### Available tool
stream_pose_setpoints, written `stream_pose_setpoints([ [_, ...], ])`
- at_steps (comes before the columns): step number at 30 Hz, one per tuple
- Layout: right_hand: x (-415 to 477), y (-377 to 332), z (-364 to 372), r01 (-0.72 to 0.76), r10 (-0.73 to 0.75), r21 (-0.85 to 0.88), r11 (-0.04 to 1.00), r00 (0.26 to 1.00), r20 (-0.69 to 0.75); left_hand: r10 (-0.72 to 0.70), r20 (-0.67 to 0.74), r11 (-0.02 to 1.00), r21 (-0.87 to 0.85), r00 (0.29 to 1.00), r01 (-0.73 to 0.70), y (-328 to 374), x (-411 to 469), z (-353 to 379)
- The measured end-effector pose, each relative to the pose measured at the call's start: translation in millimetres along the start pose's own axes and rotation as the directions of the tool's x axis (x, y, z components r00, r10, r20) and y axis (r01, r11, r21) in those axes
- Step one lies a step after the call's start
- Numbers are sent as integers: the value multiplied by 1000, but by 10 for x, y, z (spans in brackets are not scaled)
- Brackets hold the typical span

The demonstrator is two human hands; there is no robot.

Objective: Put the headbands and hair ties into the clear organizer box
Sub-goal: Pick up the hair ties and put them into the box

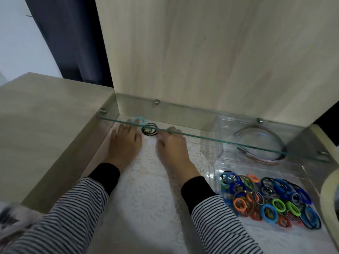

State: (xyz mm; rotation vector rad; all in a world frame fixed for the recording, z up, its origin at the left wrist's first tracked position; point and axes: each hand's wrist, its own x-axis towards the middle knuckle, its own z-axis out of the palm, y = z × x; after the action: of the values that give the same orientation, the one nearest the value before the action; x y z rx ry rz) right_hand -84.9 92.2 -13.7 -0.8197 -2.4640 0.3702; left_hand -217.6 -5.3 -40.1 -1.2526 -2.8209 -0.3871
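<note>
Two hands (124, 143) (173, 146), one organizer box (229, 158)

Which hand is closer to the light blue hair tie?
Left. The left hand has its fingertips right by the light blue hair tie; the right hand lies farther right, past the black hair ties.

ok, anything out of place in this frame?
Yes. A small clump of hair ties, black, green and light blue, sits far back-left on the lace mat, under the glass shelf, well apart from the big pile at the clear organizer box. The left hand and right hand flank it.
</note>
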Motion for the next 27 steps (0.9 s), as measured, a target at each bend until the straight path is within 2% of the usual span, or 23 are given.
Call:
stream_pose_setpoints([
  [11,57,55,153,-19,18,-15,1000,999,-41,-94,-135,983,-172,986,71,85,-12,-39],
  [19,18,54,128,9,-9,8,1000,998,-58,-128,-269,938,-345,955,29,74,-58,-56],
  [23,29,48,126,-16,25,95,995,995,-94,-102,-328,930,-367,939,-27,55,-68,-54],
  [27,14,48,65,-49,108,330,943,980,-164,-62,-346,935,-349,936,-67,26,-58,-28],
])
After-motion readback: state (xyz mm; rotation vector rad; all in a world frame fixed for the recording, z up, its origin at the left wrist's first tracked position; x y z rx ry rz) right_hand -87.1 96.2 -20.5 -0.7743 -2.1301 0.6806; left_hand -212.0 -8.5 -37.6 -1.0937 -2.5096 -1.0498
